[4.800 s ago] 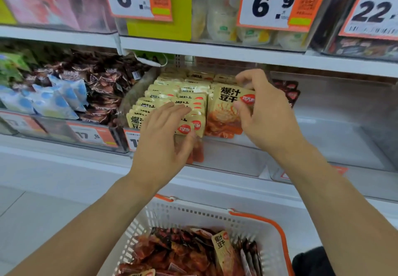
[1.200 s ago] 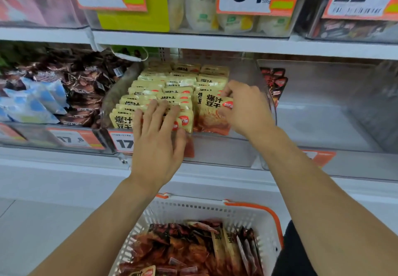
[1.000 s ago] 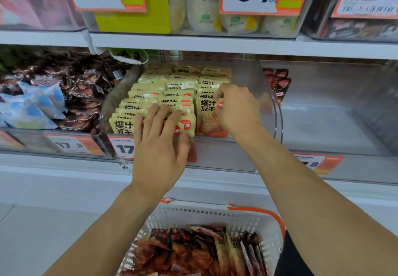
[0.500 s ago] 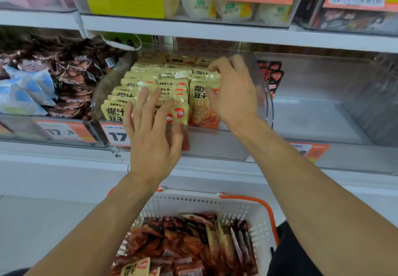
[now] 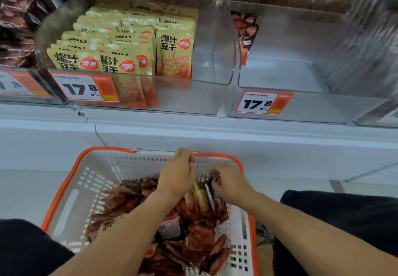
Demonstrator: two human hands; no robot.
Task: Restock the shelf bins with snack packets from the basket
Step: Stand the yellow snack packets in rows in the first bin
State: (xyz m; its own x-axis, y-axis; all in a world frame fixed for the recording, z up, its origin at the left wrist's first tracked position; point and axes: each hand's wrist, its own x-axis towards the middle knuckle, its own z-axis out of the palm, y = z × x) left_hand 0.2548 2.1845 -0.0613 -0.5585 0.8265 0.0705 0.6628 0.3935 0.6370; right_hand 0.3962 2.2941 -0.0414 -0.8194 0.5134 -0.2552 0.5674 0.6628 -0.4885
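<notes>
The white basket with an orange rim [image 5: 71, 191] sits low in front of me, holding several red-brown snack packets [image 5: 193, 239]. Both my hands are down inside it. My right hand [image 5: 231, 184] pinches a few upright packets [image 5: 204, 191] near the basket's far right corner. My left hand [image 5: 177, 174] is bent over the pile just left of them, with its fingertips hidden. Above, a clear shelf bin [image 5: 189, 95] holds rows of yellow packets [image 5: 174, 54], with free room along its right side.
To the right, a second clear bin [image 5: 312, 105] holds only a couple of dark red packets [image 5: 245, 30] at its back left. A bin of dark brown packets [image 5: 17, 17] stands at the left. Black-clad knees [image 5: 344, 222] flank the basket.
Both hands have left the yellow packets in the shelf bin and dropped into the basket. The view has tilted down, and the right hand now pinches packets there.
</notes>
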